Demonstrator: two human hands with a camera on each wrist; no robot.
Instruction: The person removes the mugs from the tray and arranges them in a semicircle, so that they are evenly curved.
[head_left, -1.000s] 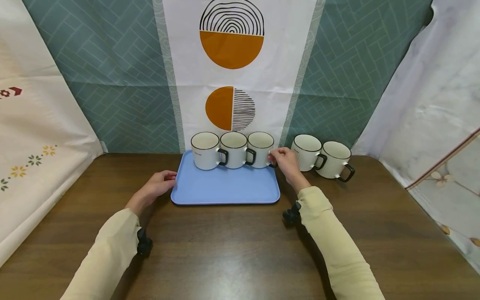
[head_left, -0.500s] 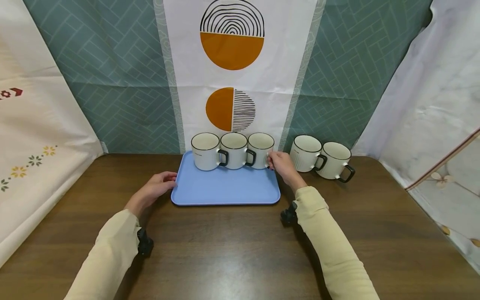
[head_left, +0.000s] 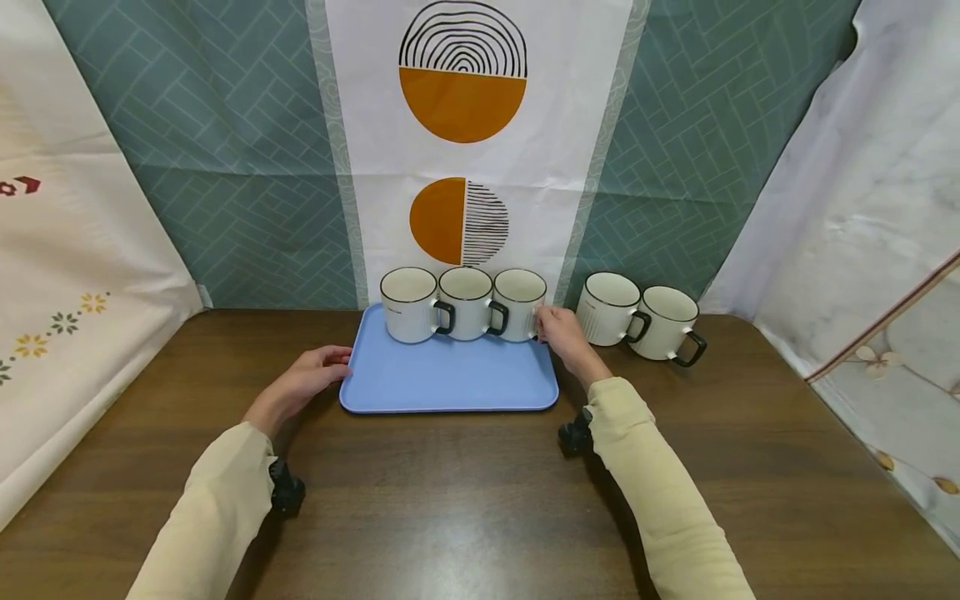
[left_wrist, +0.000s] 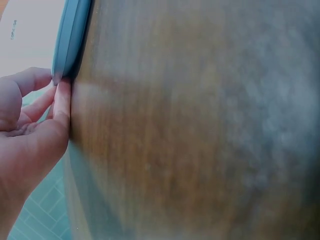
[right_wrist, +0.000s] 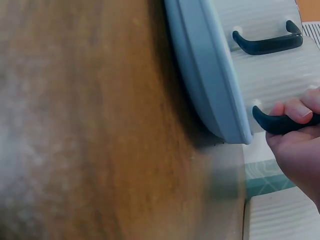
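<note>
Your right fingers [right_wrist: 298,112] grip a handle [right_wrist: 281,124], its mug [head_left: 517,318] just left of them; your left fingers [left_wrist: 62,100], relaxed, touch the tray [head_left: 450,379].

A light blue tray [head_left: 450,379] lies flat on the brown table [head_left: 450,483]. It is wide, with round corners, and the left hand [head_left: 306,377] pinches its left edge. Three white mugs stand upright in a row at the back: a left mug [head_left: 406,317], a middle mug [head_left: 462,312] and a right mug [head_left: 516,321]. Each has a thin black line around its top and a black handle (all the handles are on the right side). The right hand [head_left: 566,337] curls its fingers around the right mug's handle.
</note>
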